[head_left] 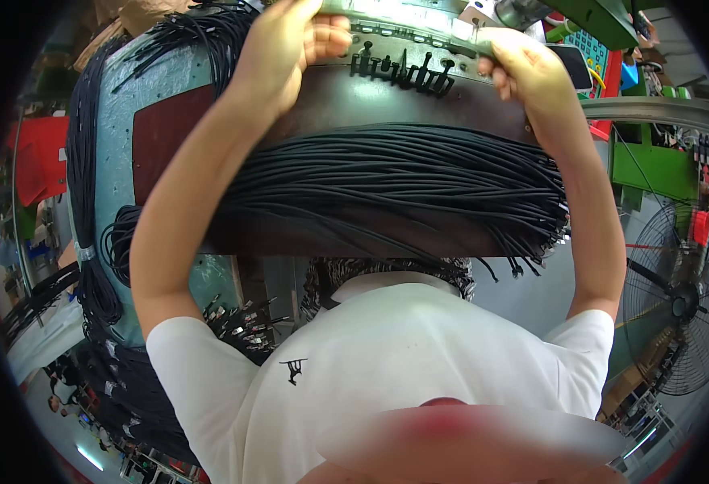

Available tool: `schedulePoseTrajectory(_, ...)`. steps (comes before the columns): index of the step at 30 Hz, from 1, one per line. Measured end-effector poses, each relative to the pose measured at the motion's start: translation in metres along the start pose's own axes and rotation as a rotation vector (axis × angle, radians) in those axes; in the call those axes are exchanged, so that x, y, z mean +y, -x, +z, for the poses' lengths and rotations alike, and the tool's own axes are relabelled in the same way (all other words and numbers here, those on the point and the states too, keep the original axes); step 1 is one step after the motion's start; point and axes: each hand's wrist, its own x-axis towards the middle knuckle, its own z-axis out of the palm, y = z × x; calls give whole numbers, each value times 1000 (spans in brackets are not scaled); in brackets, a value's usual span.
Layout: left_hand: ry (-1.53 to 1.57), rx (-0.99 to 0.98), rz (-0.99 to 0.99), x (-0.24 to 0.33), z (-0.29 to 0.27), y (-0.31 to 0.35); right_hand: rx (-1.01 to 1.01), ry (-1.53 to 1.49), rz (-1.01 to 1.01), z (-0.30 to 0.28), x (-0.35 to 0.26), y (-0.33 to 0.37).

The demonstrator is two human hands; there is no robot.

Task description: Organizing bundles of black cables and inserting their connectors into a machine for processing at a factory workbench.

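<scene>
One bright bar spans the top centre. The right hand pinches its right end; the left hand, fingers curled, is at its left end, its hold unclear. Below are black pegs, too overlapped to count, and one cable bundle.
</scene>
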Motion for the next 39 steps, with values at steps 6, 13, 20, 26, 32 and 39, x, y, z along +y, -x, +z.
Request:
schedulePoseTrajectory(6,-113,129,175,-18,5,-119,469,752,-515,-32,68,-133)
schedulePoseTrajectory(13,-82,178,113,-52,-8,-177,644,1038,-681,-42,127,-174)
schedulePoseTrajectory(20,-70,185,111,-51,-4,-174,664,1350,-621,-22,101,-147)
schedulePoseTrajectory(26,-91,222,105,-47,3,-160,421,1558,-66,-7,64,-148)
schedulePoseTrajectory(32,-208,157,66,-11,24,-96,182,1057,-49,-1,8,-82)
schedulePoseTrajectory(39,-303,-1045,-349,28,-53,150,799,520,-693,-64,46,158)
